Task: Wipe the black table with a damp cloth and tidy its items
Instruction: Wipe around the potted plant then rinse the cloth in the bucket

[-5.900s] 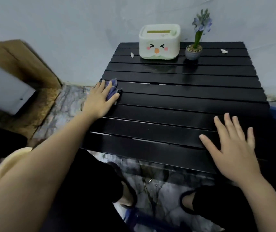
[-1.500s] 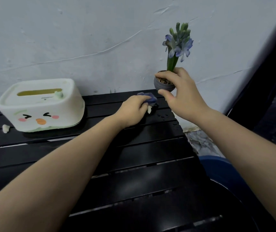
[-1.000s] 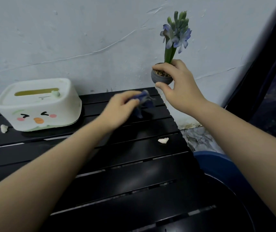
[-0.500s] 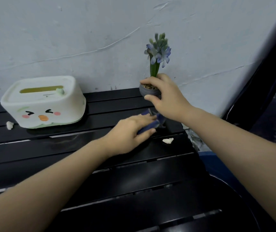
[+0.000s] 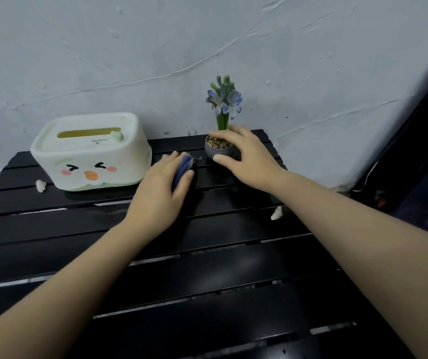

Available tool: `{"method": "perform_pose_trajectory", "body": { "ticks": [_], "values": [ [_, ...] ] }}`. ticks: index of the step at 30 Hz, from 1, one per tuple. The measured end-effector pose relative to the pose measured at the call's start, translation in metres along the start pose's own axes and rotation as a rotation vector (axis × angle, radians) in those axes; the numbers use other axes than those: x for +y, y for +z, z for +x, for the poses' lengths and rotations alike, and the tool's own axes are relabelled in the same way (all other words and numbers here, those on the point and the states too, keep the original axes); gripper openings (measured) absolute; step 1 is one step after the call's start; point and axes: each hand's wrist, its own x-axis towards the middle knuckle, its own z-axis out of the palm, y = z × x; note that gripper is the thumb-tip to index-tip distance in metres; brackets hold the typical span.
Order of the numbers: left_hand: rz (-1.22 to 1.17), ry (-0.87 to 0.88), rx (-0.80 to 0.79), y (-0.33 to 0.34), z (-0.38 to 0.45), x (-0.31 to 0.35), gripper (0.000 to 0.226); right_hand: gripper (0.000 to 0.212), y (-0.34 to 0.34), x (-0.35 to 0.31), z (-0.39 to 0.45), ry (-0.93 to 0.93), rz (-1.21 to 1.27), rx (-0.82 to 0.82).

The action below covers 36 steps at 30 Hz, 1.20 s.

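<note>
Black slatted table (image 5: 207, 281) against pale wall. Wiped back slats, left hand (image 5: 161, 193) pressing blue cloth (image 5: 181, 168) beside tissue box (image 5: 91, 151). Gripped flower pot (image 5: 218, 150) with right hand (image 5: 246, 156) (pot apparently resting on table). Next, likely: release pot, sweep up white crumbs (image 5: 276, 213).

I am at home, in a plain corner of a room. A rough, pale plastered wall (image 5: 207, 47) rises behind my low black slatted tabletop (image 5: 207, 281), which carries homely things: a cream tissue box (image 5: 91, 154) with a cartoon duck face and a small potted hyacinth (image 5: 222, 125).
</note>
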Motion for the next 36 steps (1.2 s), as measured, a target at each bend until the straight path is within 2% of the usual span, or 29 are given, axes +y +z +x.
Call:
{"method": "perform_pose_trajectory", "body": {
  "ticks": [3, 7, 10, 13, 16, 20, 23, 24, 26, 28, 29, 32, 33, 36],
  "values": [
    [0.286, -0.066, -0.081, 0.011, -0.005, -0.002, 0.057, 0.043, -0.021, -0.015, -0.047, 0.083, 0.005, 0.108],
    [0.292, -0.024, -0.094, 0.019, -0.008, 0.015, 0.057, 0.061, -0.04, -0.039, -0.174, 0.309, -0.184, 0.095],
    [0.233, 0.063, -0.126, 0.035, -0.012, 0.043, 0.055, 0.082, -0.042, -0.056, -0.259, 0.478, -0.336, -0.052],
    [0.15, 0.137, -0.173, 0.057, -0.019, 0.077, 0.054, 0.083, -0.04, -0.065, -0.306, 0.586, -0.425, -0.181],
    [0.052, 0.247, -0.221, 0.071, -0.038, 0.112, 0.052, 0.091, -0.037, -0.07, -0.334, 0.629, -0.422, -0.149],
    [-0.122, 0.392, -0.349, 0.069, -0.063, 0.134, 0.04, 0.079, -0.032, -0.068, -0.351, 0.646, -0.514, -0.105],
    [-0.508, 0.2, -0.454, 0.059, -0.049, 0.136, 0.032, 0.079, -0.026, -0.064, -0.352, 0.593, -0.569, -0.025],
    [-0.634, 0.109, -0.421, 0.056, -0.039, 0.135, 0.032, 0.079, -0.026, -0.065, -0.35, 0.588, -0.572, -0.011],
    [-0.693, 0.018, -0.261, 0.055, -0.011, 0.131, 0.031, 0.079, -0.026, -0.066, -0.349, 0.584, -0.565, -0.013],
    [-0.564, 0.026, -0.165, 0.06, 0.014, 0.124, 0.029, 0.079, -0.025, -0.066, -0.35, 0.585, -0.537, -0.016],
    [-0.452, 0.039, -0.165, 0.067, 0.025, 0.12, 0.029, 0.079, -0.024, -0.066, -0.351, 0.584, -0.531, -0.008],
    [0.096, 0.111, -0.256, 0.092, 0.038, 0.112, 0.055, 0.079, -0.023, -0.066, -0.353, 0.584, -0.511, 0.007],
    [0.189, 0.137, -0.255, 0.099, 0.039, 0.111, 0.057, 0.079, -0.023, -0.066, -0.353, 0.587, -0.496, 0.0],
    [0.062, 0.182, -0.264, 0.098, 0.028, 0.122, 0.049, 0.082, -0.025, -0.067, -0.352, 0.563, -0.452, -0.031]
  ]
}}
